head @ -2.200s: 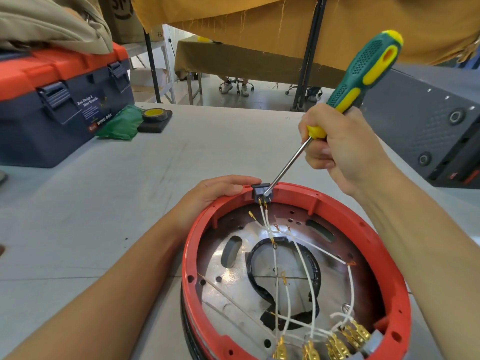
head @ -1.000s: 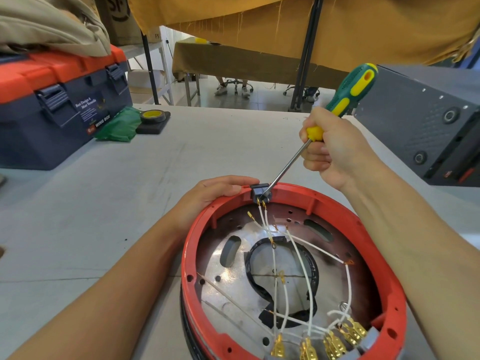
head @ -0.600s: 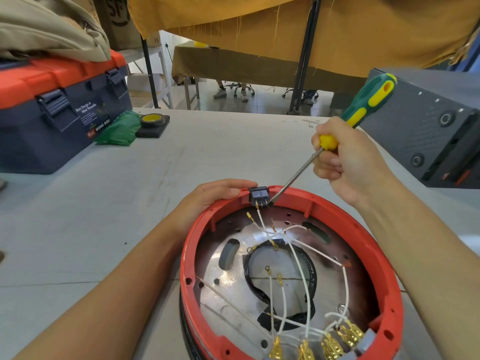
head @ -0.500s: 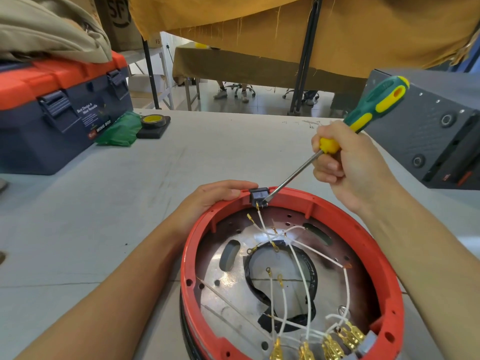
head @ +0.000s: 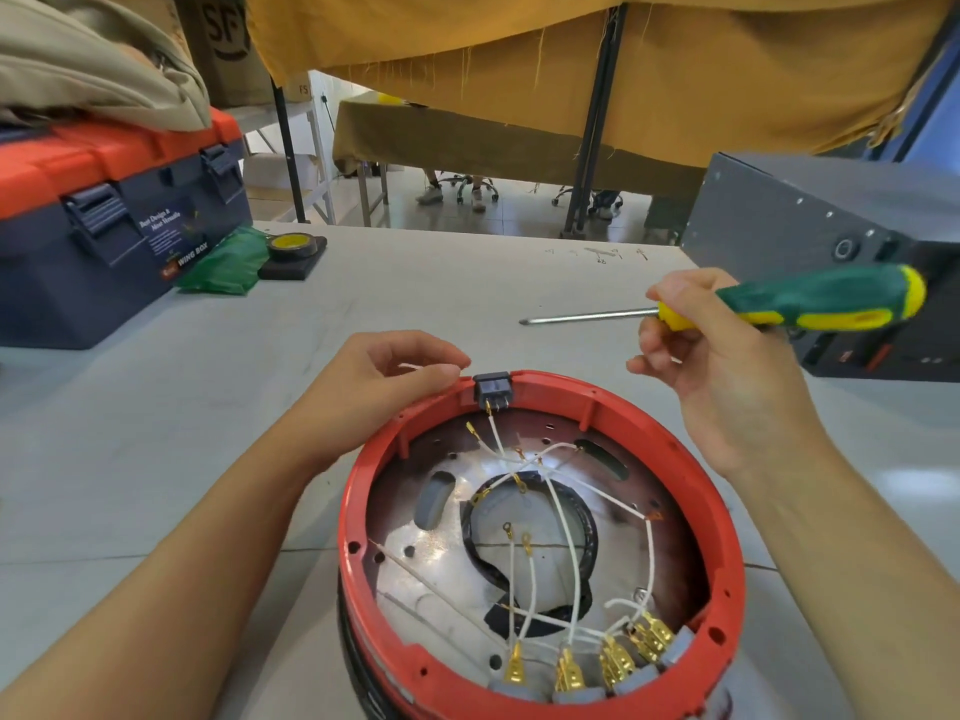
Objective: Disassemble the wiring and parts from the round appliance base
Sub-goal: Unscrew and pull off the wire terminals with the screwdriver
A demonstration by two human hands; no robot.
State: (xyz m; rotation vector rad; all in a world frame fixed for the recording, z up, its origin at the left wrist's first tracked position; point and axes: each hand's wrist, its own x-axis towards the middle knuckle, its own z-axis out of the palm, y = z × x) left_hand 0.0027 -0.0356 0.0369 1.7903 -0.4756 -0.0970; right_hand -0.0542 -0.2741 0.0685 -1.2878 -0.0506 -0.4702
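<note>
Left hand [head: 384, 379] pinches a short white wire end [head: 423, 367] at the far rim of the red round base [head: 540, 553], which sits on the tabletop [head: 156, 433] before me. Right hand [head: 727, 366] grips my green-yellow screwdriver [head: 769, 306], held level above the tabletop, just beyond the black switch [head: 492, 391].

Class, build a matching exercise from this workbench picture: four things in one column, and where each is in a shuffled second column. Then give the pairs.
1. screwdriver
2. black switch
3. tape roll
4. toolbox

a. far left of the table
b. on a black pad beside green cloth
c. in the right hand
d. set in the red base rim's far edge

Pairs: 1-c, 2-d, 3-b, 4-a
</note>
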